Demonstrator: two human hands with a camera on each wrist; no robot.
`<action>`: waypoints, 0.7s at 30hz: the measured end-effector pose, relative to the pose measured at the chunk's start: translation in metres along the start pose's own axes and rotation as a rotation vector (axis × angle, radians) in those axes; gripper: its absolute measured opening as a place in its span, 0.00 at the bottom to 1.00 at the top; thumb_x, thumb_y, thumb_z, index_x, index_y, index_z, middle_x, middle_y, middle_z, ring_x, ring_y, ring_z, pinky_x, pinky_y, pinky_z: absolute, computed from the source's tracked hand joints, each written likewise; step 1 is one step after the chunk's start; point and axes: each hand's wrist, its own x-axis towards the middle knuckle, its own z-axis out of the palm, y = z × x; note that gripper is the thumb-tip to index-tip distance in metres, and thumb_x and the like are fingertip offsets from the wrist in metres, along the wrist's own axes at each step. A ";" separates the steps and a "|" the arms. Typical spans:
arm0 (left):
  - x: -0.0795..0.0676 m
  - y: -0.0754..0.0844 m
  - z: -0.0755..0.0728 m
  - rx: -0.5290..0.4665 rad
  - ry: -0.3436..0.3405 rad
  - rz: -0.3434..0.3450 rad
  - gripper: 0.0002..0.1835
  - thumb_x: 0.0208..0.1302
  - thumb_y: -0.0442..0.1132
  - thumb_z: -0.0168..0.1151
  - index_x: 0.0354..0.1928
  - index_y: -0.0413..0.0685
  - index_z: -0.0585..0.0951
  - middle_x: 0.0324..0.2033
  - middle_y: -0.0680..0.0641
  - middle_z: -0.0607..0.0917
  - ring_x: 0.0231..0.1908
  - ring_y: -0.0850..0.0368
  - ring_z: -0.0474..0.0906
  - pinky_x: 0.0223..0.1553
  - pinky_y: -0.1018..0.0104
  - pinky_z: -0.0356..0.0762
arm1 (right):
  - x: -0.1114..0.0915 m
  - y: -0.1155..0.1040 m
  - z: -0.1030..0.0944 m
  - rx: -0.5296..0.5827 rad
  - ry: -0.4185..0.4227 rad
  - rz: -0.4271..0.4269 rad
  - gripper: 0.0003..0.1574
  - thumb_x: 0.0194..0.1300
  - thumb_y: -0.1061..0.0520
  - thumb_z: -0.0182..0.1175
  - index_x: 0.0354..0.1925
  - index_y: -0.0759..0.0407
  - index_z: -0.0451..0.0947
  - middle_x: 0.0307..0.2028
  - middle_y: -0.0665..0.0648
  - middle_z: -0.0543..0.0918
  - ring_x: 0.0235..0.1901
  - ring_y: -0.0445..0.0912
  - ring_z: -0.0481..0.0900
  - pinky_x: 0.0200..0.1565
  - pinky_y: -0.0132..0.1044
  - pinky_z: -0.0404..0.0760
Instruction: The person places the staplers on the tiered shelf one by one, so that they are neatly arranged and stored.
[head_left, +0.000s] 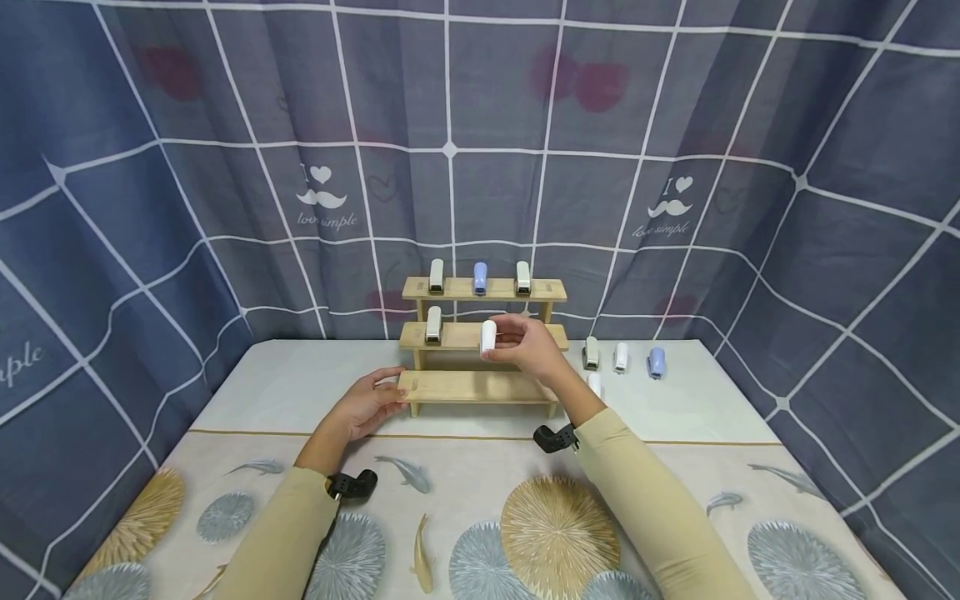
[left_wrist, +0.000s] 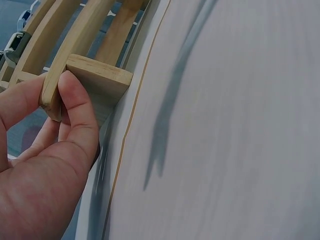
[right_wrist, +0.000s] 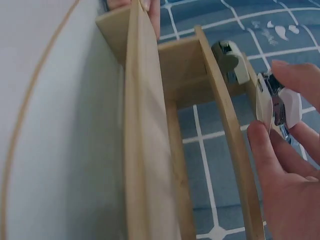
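Left end: our left hand [head_left: 369, 404] pinches the tip of the wooden rack's bottom shelf [head_left: 480, 387]. Cream stapler [head_left: 433, 325] on the middle shelf [head_left: 461, 336], left side; three more, cream, blue [head_left: 480, 277], cream [head_left: 522, 277], line the top shelf [head_left: 457, 289]. White stapler [head_left: 488, 337] is at mid-rack by the middle shelf, pinched in our right hand [head_left: 528, 343]; we can't tell if it touches wood. Right of that, we've four staplers [head_left: 620, 357] on the table [head_left: 675, 408], one partly behind our forearm [head_left: 579, 400].
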 end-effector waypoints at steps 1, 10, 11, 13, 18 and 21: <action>0.000 0.000 0.000 0.001 0.002 -0.001 0.38 0.70 0.21 0.56 0.79 0.35 0.54 0.37 0.50 0.82 0.35 0.61 0.83 0.40 0.74 0.86 | 0.003 0.000 0.000 -0.008 -0.001 -0.005 0.39 0.53 0.66 0.78 0.63 0.63 0.78 0.55 0.66 0.85 0.52 0.53 0.86 0.51 0.37 0.88; 0.000 0.002 0.002 0.011 -0.005 -0.007 0.39 0.70 0.22 0.56 0.79 0.35 0.54 0.39 0.50 0.83 0.35 0.61 0.84 0.41 0.74 0.86 | 0.025 0.000 -0.001 -0.051 -0.014 0.017 0.38 0.51 0.64 0.80 0.61 0.63 0.79 0.53 0.65 0.86 0.53 0.53 0.86 0.53 0.38 0.87; 0.000 0.002 0.002 0.009 -0.004 -0.009 0.39 0.69 0.22 0.57 0.79 0.35 0.54 0.39 0.50 0.83 0.35 0.61 0.84 0.40 0.74 0.86 | 0.026 -0.001 0.000 -0.060 -0.014 0.019 0.38 0.51 0.63 0.80 0.61 0.63 0.79 0.53 0.64 0.86 0.53 0.53 0.86 0.53 0.38 0.87; -0.001 0.003 0.001 0.005 -0.005 -0.010 0.39 0.69 0.22 0.57 0.79 0.35 0.54 0.39 0.50 0.83 0.36 0.61 0.84 0.40 0.74 0.86 | 0.029 -0.002 0.000 -0.075 -0.016 0.023 0.38 0.51 0.63 0.80 0.60 0.63 0.80 0.53 0.64 0.86 0.54 0.54 0.85 0.53 0.39 0.87; -0.002 0.003 0.001 0.000 -0.006 -0.012 0.39 0.69 0.21 0.56 0.79 0.35 0.54 0.40 0.50 0.82 0.36 0.61 0.84 0.40 0.74 0.86 | 0.036 -0.002 -0.001 -0.104 -0.024 0.041 0.38 0.51 0.62 0.80 0.60 0.61 0.80 0.53 0.63 0.86 0.55 0.53 0.85 0.54 0.40 0.87; -0.002 0.003 0.002 -0.001 -0.010 -0.009 0.39 0.69 0.21 0.56 0.79 0.34 0.53 0.40 0.49 0.82 0.36 0.61 0.84 0.41 0.74 0.86 | 0.039 -0.001 -0.002 -0.114 -0.027 0.043 0.38 0.50 0.63 0.80 0.60 0.63 0.80 0.53 0.63 0.86 0.54 0.54 0.86 0.55 0.40 0.86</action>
